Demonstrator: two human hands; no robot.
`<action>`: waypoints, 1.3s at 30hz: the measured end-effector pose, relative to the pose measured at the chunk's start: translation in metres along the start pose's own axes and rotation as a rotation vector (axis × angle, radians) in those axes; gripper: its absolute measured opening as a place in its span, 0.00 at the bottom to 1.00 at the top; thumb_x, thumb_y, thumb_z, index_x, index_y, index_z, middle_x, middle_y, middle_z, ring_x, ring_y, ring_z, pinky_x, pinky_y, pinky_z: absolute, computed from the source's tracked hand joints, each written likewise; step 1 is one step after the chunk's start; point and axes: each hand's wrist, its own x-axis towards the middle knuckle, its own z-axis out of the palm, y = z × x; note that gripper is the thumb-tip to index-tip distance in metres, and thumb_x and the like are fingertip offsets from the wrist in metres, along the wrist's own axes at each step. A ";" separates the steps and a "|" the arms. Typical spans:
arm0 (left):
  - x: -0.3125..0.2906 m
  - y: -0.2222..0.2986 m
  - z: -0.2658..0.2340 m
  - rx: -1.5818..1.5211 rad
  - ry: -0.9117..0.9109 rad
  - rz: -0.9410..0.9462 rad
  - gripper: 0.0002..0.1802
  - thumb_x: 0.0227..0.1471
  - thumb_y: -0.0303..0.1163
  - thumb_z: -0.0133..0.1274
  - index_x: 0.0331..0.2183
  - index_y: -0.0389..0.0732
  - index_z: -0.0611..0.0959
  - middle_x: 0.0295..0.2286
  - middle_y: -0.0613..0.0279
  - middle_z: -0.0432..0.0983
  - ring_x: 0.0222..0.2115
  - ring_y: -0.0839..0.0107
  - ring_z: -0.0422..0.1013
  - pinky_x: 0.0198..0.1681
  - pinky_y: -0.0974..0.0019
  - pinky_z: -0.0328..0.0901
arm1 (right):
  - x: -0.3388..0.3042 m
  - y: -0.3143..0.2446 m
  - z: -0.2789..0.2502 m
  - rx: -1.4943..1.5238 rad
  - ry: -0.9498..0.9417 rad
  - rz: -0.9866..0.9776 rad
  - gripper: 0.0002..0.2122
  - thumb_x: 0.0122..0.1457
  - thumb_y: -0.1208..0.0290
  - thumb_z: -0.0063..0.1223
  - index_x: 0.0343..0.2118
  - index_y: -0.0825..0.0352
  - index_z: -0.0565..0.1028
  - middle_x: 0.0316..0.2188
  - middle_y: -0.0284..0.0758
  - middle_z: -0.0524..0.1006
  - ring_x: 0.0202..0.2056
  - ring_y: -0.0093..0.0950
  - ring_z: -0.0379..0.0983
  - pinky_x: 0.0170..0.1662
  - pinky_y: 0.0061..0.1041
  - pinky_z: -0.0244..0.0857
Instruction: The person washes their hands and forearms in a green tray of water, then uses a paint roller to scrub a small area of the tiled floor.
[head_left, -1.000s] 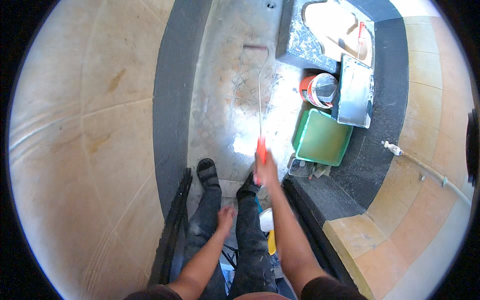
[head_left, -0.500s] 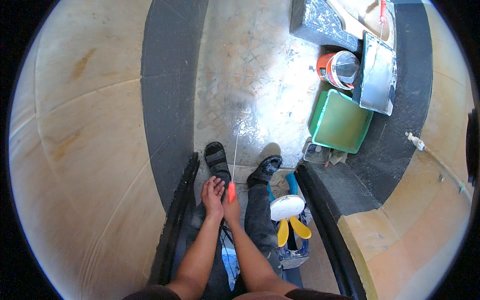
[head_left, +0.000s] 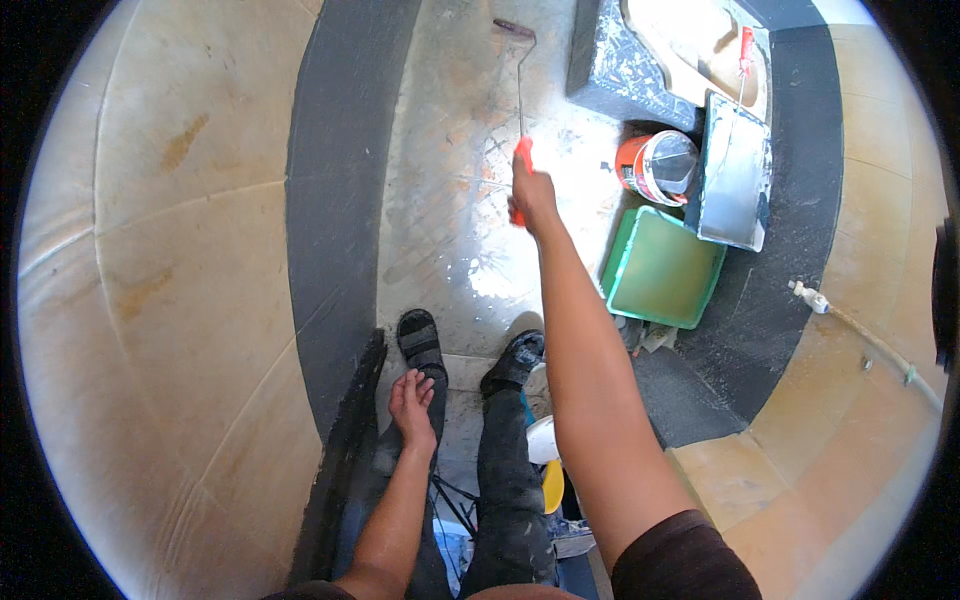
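Observation:
My right hand (head_left: pixel 535 196) is stretched far forward, its fingers wrapped round the red handle of a paint roller (head_left: pixel 524 152). From the handle a thin wire frame runs away from me to a small dark roller sleeve (head_left: pixel 513 28) over the wet, shiny floor (head_left: pixel 440 200). Low in front of my left leg, my left hand (head_left: pixel 410 408) holds nothing; its fingers are loosely bent and apart. My feet in dark sandals (head_left: pixel 420 338) stand by a doorway step.
To the right stand an orange paint bucket (head_left: pixel 630 165), a paint tray (head_left: pixel 733 195) and a green basin (head_left: pixel 615 265). Another red-handled tool (head_left: pixel 746 50) leans by the sink (head_left: pixel 680 75) at the far right. Dark bands line the walls; a pipe valve (head_left: pixel 810 297) sticks out on the right.
My right hand has swung from beside my left hand to far forward, carrying the paint roller with it. My left hand has stayed low near my leg. The view has shifted slightly.

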 end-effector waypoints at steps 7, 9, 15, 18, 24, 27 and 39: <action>-0.009 0.001 0.028 0.034 -0.038 0.035 0.16 0.62 0.42 0.56 0.47 0.43 0.79 0.43 0.63 0.79 0.42 0.71 0.76 0.46 0.67 0.67 | -0.223 0.226 -0.040 -0.307 0.229 -0.235 0.25 0.70 0.48 0.40 0.45 0.70 0.76 0.32 0.49 0.78 0.36 0.48 0.76 0.40 0.44 0.69; -0.009 0.000 0.030 0.037 -0.044 0.028 0.17 0.62 0.41 0.56 0.47 0.43 0.79 0.43 0.63 0.78 0.42 0.70 0.76 0.46 0.67 0.67 | -0.312 0.246 -0.035 -0.311 0.145 -0.013 0.23 0.70 0.50 0.41 0.47 0.70 0.75 0.41 0.58 0.79 0.45 0.61 0.74 0.47 0.51 0.68; -0.008 -0.002 0.036 0.030 -0.052 -0.005 0.15 0.63 0.40 0.55 0.47 0.43 0.79 0.42 0.63 0.78 0.42 0.70 0.76 0.46 0.66 0.68 | -0.320 0.278 0.013 -0.359 0.062 0.274 0.27 0.69 0.46 0.39 0.48 0.69 0.76 0.40 0.60 0.78 0.45 0.60 0.75 0.47 0.55 0.67; -0.010 0.004 0.030 0.016 -0.037 -0.008 0.15 0.63 0.40 0.55 0.47 0.43 0.79 0.42 0.63 0.78 0.42 0.70 0.76 0.46 0.66 0.69 | -0.223 0.220 0.049 -0.275 0.039 0.201 0.28 0.69 0.46 0.38 0.48 0.72 0.77 0.42 0.61 0.78 0.48 0.59 0.74 0.48 0.53 0.66; -0.012 0.004 0.041 -0.015 -0.076 -0.031 0.15 0.62 0.39 0.56 0.47 0.43 0.79 0.42 0.63 0.78 0.42 0.70 0.76 0.46 0.66 0.69 | -0.003 0.021 0.043 -0.256 0.071 0.061 0.37 0.67 0.39 0.36 0.50 0.79 0.74 0.49 0.60 0.76 0.54 0.51 0.73 0.56 0.44 0.66; -0.011 -0.008 0.048 -0.021 -0.091 -0.065 0.15 0.62 0.39 0.56 0.47 0.43 0.79 0.43 0.63 0.78 0.42 0.70 0.76 0.46 0.65 0.69 | 0.064 -0.062 -0.012 0.008 -0.073 0.125 0.32 0.67 0.41 0.40 0.46 0.75 0.74 0.38 0.51 0.80 0.37 0.45 0.81 0.39 0.46 0.74; -0.015 0.001 0.048 0.008 -0.113 -0.038 0.14 0.62 0.39 0.56 0.46 0.43 0.80 0.41 0.63 0.79 0.41 0.69 0.76 0.46 0.66 0.68 | -0.232 0.127 -0.090 -0.062 0.021 0.100 0.19 0.72 0.50 0.41 0.43 0.64 0.74 0.14 0.29 0.70 0.10 0.23 0.65 0.15 0.28 0.61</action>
